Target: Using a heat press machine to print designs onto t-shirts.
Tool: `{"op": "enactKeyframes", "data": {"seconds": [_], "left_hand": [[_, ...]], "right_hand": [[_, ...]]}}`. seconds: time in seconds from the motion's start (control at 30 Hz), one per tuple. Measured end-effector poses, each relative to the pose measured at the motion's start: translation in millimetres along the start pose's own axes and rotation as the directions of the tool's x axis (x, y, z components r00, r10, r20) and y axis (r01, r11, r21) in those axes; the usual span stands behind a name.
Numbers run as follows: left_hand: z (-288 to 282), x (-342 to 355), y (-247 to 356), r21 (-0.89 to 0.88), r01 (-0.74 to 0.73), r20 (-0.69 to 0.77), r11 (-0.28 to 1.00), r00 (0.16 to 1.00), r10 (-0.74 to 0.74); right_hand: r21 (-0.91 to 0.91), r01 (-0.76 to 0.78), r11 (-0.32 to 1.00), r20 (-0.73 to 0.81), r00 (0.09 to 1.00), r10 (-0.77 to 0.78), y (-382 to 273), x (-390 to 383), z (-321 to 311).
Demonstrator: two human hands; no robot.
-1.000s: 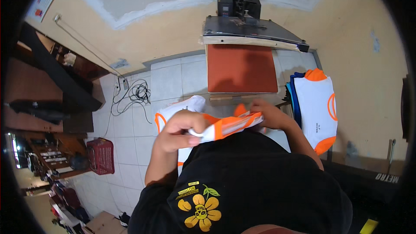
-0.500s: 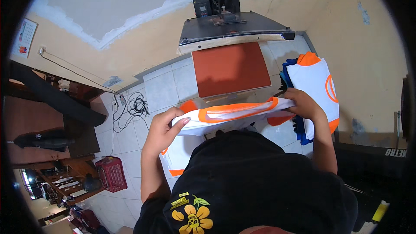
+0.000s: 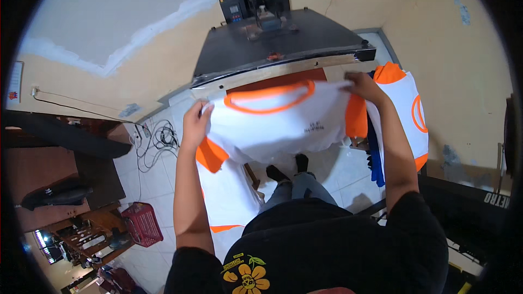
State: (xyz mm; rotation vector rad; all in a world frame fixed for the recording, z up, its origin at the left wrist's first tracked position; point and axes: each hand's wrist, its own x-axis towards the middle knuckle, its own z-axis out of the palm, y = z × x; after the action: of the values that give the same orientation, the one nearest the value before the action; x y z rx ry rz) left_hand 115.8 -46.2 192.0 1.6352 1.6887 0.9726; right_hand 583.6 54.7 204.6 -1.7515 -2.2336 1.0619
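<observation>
Between my two hands a white T-shirt [image 3: 261,133] with orange neck band and orange sleeves is stretched out, its neck opening toward the far side. My left hand [image 3: 196,122] pinches the left shoulder, and my right hand [image 3: 366,88] grips the right shoulder. Small dark print shows on the shirt's chest. Just beyond it stands a heat press, its black upper plate [image 3: 283,35] raised over a red-brown lower pad [image 3: 272,79]. The shirt's far edge overlaps the pad in view and hides most of it.
A pile of shirts [image 3: 397,98], white and orange on top, lies to the right. Another white shirt [image 3: 229,201] lies at the lower left. Coiled black cable [image 3: 163,135] and a red basket [image 3: 143,223] sit on the tiled floor at left. My feet are below the shirt.
Both hands have moved away from my body toward the press, carrying the shirt. It has swung from nearly edge-on to hanging spread, showing its front and sleeves.
</observation>
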Motion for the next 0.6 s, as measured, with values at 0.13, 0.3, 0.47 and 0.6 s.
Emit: {"op": "enactKeyframes", "data": {"seconds": [0.13,0.3,0.47,0.6], "left_hand": [[45.9,61.0,-126.9,0.007,0.071,-0.028,0.997,0.997,-0.071],[110.2,76.5,-155.6,0.010,0.257,0.014,0.966,0.966,-0.257],[121.4,94.0,-199.8,0.360,0.131,0.068,0.924,0.984,-0.166],[106.3,100.6,-244.9,-0.741,0.100,-0.028,0.664,0.984,-0.178]], "right_hand": [[0.167,0.116,0.979,-0.020,0.993,-0.114,51.8,116.9,47.7],[-0.354,0.058,0.933,-0.288,0.943,-0.168,100.8,145.4,87.6],[-0.356,0.098,0.929,-0.292,0.933,-0.210,160.2,152.8,94.0],[-0.324,0.157,0.933,-0.348,0.897,-0.271,180.5,192.0,101.8]]}}
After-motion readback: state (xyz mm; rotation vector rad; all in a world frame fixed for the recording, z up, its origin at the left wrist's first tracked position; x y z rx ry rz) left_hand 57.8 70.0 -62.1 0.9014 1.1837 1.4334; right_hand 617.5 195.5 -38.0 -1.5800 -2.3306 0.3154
